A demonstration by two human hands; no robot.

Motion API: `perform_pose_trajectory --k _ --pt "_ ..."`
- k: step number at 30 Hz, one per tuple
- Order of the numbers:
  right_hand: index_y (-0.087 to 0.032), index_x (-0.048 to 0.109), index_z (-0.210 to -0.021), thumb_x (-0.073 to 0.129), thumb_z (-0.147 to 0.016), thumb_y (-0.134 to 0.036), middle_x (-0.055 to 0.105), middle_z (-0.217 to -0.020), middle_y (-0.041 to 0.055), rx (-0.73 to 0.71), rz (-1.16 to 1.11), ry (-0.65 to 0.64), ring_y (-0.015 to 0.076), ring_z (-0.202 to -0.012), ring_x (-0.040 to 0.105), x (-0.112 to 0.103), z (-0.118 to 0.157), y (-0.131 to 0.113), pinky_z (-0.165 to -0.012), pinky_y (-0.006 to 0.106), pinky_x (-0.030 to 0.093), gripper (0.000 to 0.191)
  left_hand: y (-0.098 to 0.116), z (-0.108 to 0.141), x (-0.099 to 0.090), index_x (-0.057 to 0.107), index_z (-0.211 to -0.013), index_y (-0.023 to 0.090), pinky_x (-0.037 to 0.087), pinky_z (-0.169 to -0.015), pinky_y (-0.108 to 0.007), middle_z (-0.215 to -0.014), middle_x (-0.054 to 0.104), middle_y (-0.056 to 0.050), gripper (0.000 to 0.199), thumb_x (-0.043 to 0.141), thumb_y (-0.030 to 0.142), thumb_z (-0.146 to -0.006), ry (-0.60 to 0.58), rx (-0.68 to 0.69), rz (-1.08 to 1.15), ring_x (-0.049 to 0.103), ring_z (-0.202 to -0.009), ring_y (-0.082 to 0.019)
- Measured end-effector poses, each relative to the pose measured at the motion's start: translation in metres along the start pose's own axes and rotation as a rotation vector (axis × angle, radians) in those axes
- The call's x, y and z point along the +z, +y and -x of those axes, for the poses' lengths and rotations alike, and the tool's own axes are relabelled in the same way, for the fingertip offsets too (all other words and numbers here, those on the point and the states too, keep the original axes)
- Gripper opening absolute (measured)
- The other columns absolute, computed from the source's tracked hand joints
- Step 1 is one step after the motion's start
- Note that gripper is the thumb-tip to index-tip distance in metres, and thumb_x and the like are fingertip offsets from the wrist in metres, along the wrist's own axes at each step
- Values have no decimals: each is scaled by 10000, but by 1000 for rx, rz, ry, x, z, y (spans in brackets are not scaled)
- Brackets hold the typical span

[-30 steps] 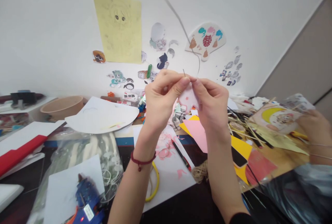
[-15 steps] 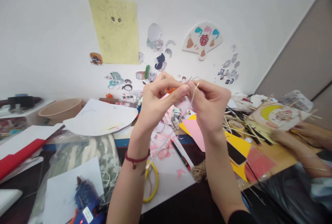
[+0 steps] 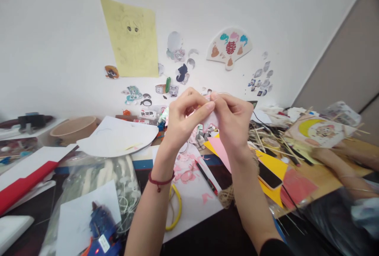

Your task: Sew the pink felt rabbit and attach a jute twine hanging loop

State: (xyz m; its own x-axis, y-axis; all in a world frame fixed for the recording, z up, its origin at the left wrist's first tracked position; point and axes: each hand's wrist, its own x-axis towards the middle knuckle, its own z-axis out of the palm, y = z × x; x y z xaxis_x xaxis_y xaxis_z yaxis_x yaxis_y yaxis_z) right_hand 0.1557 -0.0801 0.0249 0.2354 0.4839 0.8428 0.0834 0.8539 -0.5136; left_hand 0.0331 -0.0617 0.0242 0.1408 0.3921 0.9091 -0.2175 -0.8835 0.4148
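Head camera: fine fingertip work, pinched in close

I watch two raised hands, thumbs and forefingers drawn in narrow and nearly meeting. The left hand pinches a pale pink-edged piece from one side, and the right hand seems to grip it from the other; the piece hangs just below both sets of fingertips. I judge the step in hand to be close work along its top edge. What else sits between the fingertips I cannot tell. As I read it, the next move calls for a steady left pinch and small, careful motions from the right.

I count, largest down: one yellow sheet on the wall, beyond and left of the left hand; one white fan-shaped board left of that hand; one painted fan on the wall beyond the right hand; one bowl farther out left; one blue glue gun below and left of the left hand; one phone below and right of the right hand; one red-and-black pen below and between the hands; one piece, smallest, in the pinch.
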Motion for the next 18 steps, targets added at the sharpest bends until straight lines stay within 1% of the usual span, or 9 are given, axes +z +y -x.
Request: perform_pose_trajectory --k 3,6,9,12,15,18 --pt "-200 504 -573 691 -882 -372 388 -601 -28 46 -11 17 108 -588 369 2 0 3 -546 287 329 400 2 0 2 638 -688 210 379 -612 -308 -737 504 1 332 740 459 -883 3 15 -18 466 -693 -130" --pt "-207 395 -551 695 -875 -405 304 -587 -41 97 -34 36 99 -560 292 2 1 2 -508 285 270 484 4 0 3 618 -674 203 392 -616 -304 -740 487 2 338 739 439 -885 8 59 -53 465 -700 -132" --pt "-205 364 -550 706 -874 -387 268 -589 -45 98 -63 40 94 -560 256 1 1 0 -503 285 237 505 7 -1 3 608 -686 202 398 -625 -303 -742 488 3 313 729 396 -899 10 120 -79 477 -714 -133" --pt "-206 360 -555 706 -882 -371 257 -578 -48 71 -44 44 92 -551 245 -1 1 -3 -491 286 218 504 12 -1 1 604 -703 206 420 -660 -312 -734 513 0 294 691 371 -931 -15 192 -147 504 -735 -139" --pt "-208 361 -550 692 -902 -411 258 -555 -51 -4 26 35 90 -530 251 -1 2 -9 -481 290 217 524 18 -1 -1 591 -692 208 429 -675 -319 -722 521 3 311 671 367 -947 -15 231 -257 515 -725 -137" --pt "-204 414 -552 650 -938 -412 326 -552 -41 -84 95 36 93 -527 302 1 6 -17 -499 297 256 498 23 -1 -2 583 -671 210 432 -662 -316 -711 510 13 330 687 374 -938 18 264 -310 501 -693 -128"
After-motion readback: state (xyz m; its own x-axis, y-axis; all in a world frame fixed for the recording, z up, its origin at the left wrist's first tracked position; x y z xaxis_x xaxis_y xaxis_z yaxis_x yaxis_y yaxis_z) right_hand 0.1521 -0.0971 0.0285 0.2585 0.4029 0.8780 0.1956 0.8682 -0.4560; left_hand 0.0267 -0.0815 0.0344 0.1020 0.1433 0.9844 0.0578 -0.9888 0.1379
